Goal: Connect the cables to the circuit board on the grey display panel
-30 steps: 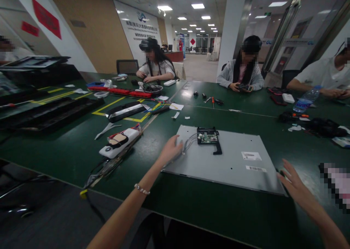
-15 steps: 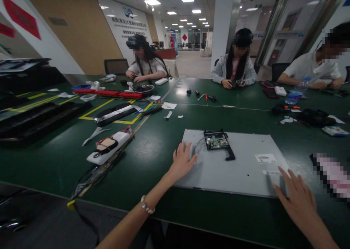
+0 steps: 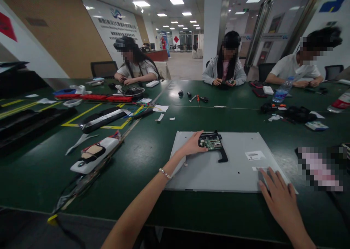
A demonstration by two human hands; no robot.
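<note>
The left hand (image 3: 194,144) is at the circuit board (image 3: 212,143), on the panel (image 3: 202,176); I cannot tell its grip. The right hand (image 3: 281,190) is spread, holding nothing. A hard pull could crack the circuit board.

1. Far left: a red strip (image 3: 94,97) near a blue dish (image 3: 64,92).
2. Left: a long black tray (image 3: 32,123); to its right, a black bar (image 3: 105,119) with a pale stripe.
3. Near left: a white device (image 3: 103,155) with a tan pad (image 3: 93,152), beside loose cables (image 3: 71,191).
4. Far middle: an orange screwdriver (image 3: 198,100) beside a wrench (image 3: 193,98).
5. Far right: a blue-labelled bottle (image 3: 282,92); farther right, a red-labelled bottle (image 3: 340,102).
6. Far side: a seated person in grey (image 3: 212,74).
</note>
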